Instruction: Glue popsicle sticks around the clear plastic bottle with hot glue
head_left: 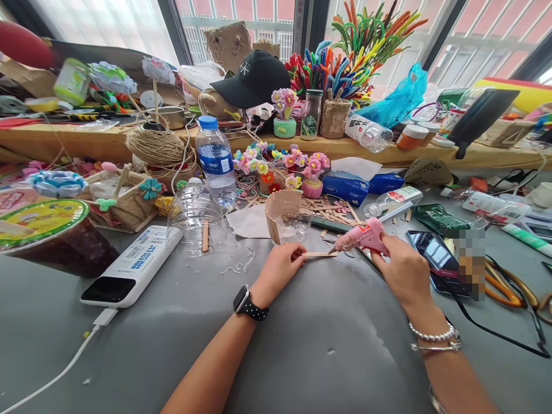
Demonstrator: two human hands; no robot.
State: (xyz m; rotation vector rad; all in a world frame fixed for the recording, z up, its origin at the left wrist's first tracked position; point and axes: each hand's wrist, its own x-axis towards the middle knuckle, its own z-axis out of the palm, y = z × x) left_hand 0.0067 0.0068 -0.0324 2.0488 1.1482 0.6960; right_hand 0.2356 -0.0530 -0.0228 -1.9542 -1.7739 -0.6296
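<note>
My left hand [279,266] pinches one end of a thin wooden craft stick [321,253] that lies flat on the grey table. My right hand [399,270] grips a pink glue gun [364,237], whose nozzle touches the stick's right end. Just behind the stick stands a cut clear plastic cup partly walled with upright wooden sticks [285,215]. A black smartwatch sits on my left wrist and bead bracelets on my right.
Loose wooden sticks [332,211] lie behind the cup. A phone [435,253] and orange scissors [509,287] lie to the right, a white power bank [133,265] and cable to the left. A water bottle [215,161], a cut bottle top [194,215], twine and paper flowers crowd the back.
</note>
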